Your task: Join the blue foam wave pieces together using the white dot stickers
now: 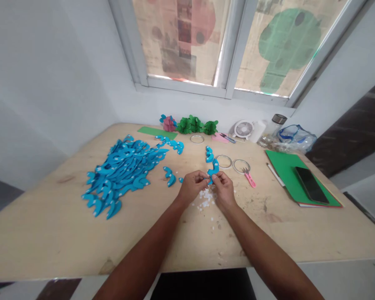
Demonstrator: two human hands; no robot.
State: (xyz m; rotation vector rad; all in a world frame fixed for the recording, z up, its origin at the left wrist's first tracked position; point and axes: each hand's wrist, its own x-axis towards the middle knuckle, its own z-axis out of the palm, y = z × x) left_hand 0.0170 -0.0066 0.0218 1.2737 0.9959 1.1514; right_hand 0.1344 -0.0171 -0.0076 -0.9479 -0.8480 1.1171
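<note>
Between my two hands, over the middle of the table, is a blue curved piece (215, 166) with small white squares on it. My right hand (223, 186) pinches its lower end. Close to that end, my left hand (192, 184) has its fingertips pressed together; what they hold is too small to make out. Small white paper bits (206, 199) lie scattered below my fingers. Another blue piece (209, 154) rests just beyond, and one more (169, 176) lies left of my left hand. A large heap of blue pieces (125, 166) covers the left side.
Metal rings (241, 166) and pink-handled snips (250, 180) lie right of my hands. Farther right, a phone (311, 184) rests on a green sheet (278, 162). Along the back stand green paper shapes (193, 124), a white fan (243, 129) and a bottle (273, 127).
</note>
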